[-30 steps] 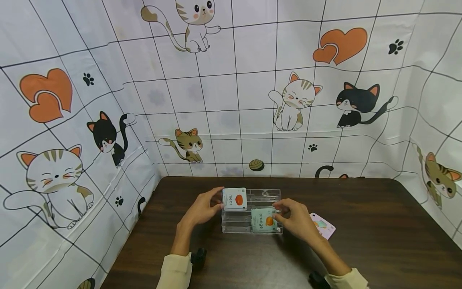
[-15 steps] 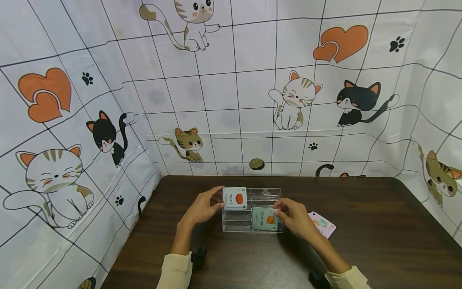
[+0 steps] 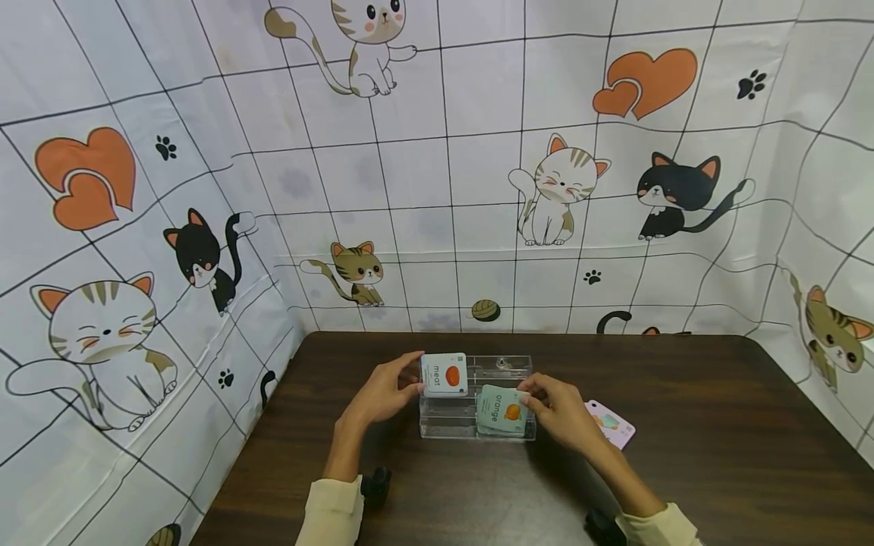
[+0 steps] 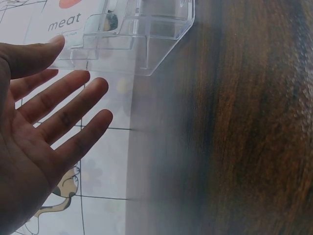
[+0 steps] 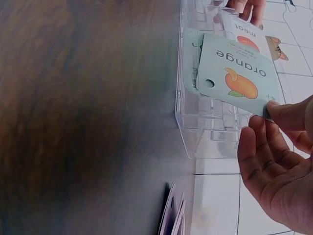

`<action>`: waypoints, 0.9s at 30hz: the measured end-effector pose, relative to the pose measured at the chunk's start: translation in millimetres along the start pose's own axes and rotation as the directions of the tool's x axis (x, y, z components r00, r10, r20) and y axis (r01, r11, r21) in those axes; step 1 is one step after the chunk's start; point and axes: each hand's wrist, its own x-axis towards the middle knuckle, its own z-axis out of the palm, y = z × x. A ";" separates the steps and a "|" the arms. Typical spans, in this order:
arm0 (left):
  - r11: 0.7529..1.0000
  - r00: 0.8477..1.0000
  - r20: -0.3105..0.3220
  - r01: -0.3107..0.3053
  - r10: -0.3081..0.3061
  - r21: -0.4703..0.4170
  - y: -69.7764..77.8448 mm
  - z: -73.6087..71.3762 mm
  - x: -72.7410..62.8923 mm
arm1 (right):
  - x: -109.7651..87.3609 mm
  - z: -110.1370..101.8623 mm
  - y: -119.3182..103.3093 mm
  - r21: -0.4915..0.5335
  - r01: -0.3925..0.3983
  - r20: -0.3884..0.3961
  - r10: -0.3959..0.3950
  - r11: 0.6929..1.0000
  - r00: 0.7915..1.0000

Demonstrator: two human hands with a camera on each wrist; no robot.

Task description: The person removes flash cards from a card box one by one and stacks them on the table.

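A clear plastic card holder with stepped tiers stands on the dark wooden table. At its left end my left hand grips the edge with thumb and index finger, beside a white "meat" card in the upper tier; the other fingers spread out in the left wrist view. My right hand pinches one corner of a pale green "orange" card between thumb and index finger. That card sits tilted over another green card in the lower tier, mostly hidden behind it.
Pink cards lie on the table to the right of the holder, partly behind my right forearm. A white sheet printed with cats and hearts hangs behind and at both sides of the table.
My right hand has shifted the "orange" card slightly up and tilted it, so the edge of the green card behind shows. My left hand and the holder have stayed in place.
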 end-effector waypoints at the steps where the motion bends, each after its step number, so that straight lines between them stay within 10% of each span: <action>1: 1.000 1.000 0.000 0.000 0.000 0.001 0.3 0.0 0.3 | 0.0 -0.5 -0.1 0.001 0.000 -0.001 0.000 1.000 1.000; 27: 1.000 1.000 -0.003 0.008 -0.008 0.011 -0.3 0.7 -0.7 | 2.2 -17.7 0.9 0.036 -0.062 -0.012 0.062 0.997 0.998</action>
